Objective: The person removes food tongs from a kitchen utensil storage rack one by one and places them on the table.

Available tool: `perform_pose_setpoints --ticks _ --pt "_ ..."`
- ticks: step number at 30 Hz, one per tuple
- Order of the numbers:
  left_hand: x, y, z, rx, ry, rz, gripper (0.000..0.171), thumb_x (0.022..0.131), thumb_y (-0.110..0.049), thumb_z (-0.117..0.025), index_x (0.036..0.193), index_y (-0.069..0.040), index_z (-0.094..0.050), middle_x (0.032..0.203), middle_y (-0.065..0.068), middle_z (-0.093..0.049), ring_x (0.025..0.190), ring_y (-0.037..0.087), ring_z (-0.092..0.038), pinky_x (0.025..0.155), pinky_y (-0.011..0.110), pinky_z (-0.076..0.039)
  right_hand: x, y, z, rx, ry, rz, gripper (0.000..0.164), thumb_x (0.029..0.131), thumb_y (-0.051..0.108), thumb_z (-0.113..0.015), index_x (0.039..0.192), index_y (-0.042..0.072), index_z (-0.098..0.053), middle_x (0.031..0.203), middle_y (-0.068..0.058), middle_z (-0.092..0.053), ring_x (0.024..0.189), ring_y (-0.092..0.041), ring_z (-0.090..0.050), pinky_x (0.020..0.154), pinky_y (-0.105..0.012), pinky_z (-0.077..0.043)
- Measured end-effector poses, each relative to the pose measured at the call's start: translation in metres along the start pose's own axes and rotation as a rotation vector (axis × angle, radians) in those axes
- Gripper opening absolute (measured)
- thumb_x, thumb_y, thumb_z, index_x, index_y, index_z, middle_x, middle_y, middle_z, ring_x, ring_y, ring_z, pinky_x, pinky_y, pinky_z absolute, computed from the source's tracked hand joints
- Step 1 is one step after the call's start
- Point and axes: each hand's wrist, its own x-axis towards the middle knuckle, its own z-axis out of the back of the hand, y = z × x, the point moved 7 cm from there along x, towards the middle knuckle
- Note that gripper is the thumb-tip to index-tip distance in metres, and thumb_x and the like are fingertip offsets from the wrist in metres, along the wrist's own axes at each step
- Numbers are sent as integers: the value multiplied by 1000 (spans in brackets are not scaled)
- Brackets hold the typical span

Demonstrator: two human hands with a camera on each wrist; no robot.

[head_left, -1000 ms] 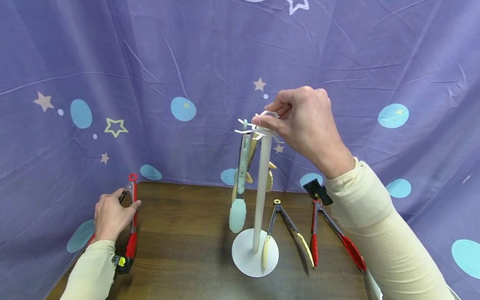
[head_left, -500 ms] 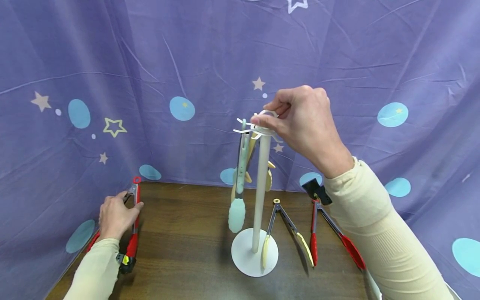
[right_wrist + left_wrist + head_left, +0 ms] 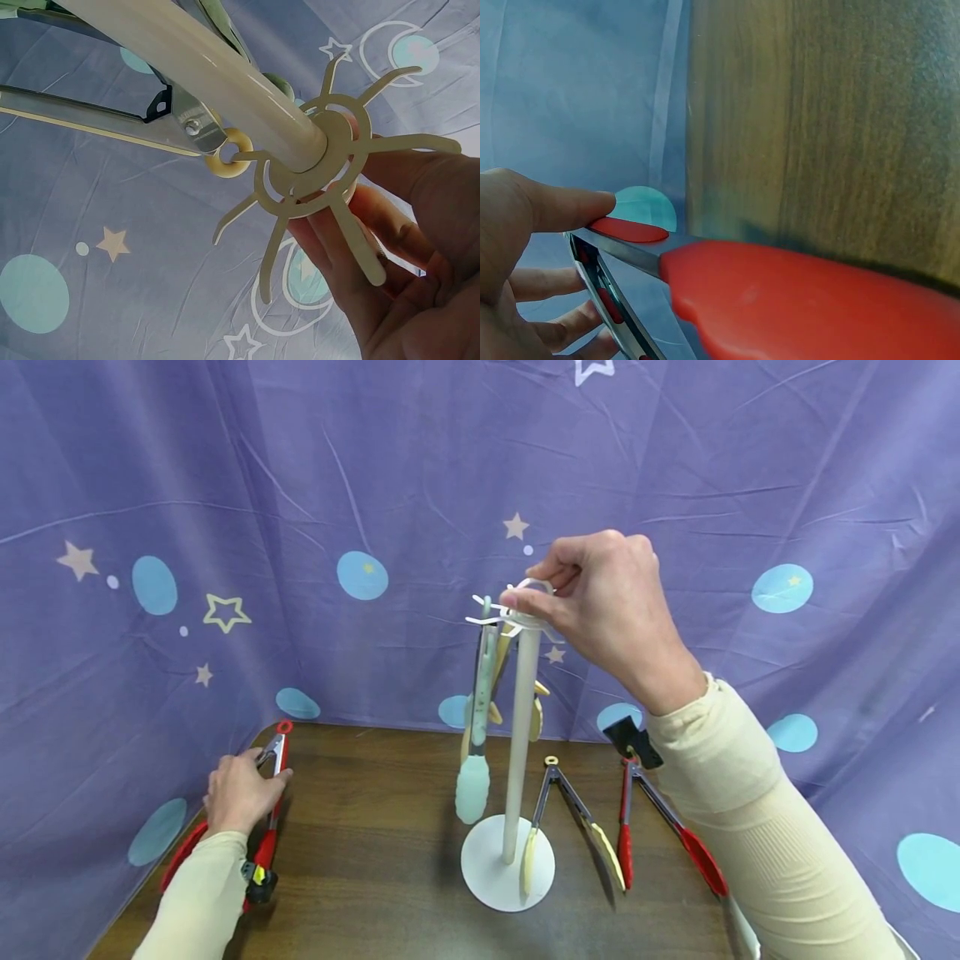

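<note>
The bare right hand [image 3: 603, 610] is held higher than the bare left hand [image 3: 243, 792]; both are curled into pinching grips beyond cream fabric sleeves [image 3: 765, 818].

Purple star-print curtain [image 3: 420, 460], brown tabletop [image 3: 360, 843]

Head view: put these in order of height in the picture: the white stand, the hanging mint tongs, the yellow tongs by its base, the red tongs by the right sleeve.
1. White stand
2. Mint tongs
3. Yellow tongs and red tongs: they look too alike to rank.
</note>
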Motion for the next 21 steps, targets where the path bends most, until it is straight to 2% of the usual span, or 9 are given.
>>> perform_pose_setpoints --ticks 4,13,21 --pt "1 3 -4 2 24 24 67 89 -28 -72 139 10 -49 124 40 -46 111 62 -43 84 74 -37 0 0 0 -1 4 -4 29 79 33 -89 80 6 -79 71 -7 -74 62 -19 -70 62 -39 -55" --pt "3 7 -11 22 58 35 64 87 -27 -73 136 9 -52 119 38 -50 108 62 -46 81 74 -39 0 -1 -1 -1 7 -7 29 80 33 -89 81 5 -79 71 -7 -74 62 -19 -70 62 -39 -55" --pt "4 11 -17 25 107 72 63 88 -27 -72 135 8 -51 119 37 -48 111 62 -42 83 76 -36 0 -1 -1 2 5 -4 29 80 33 -89 81 5 -79 71 -7 -74 62 -18 -70 61 -39 -55"
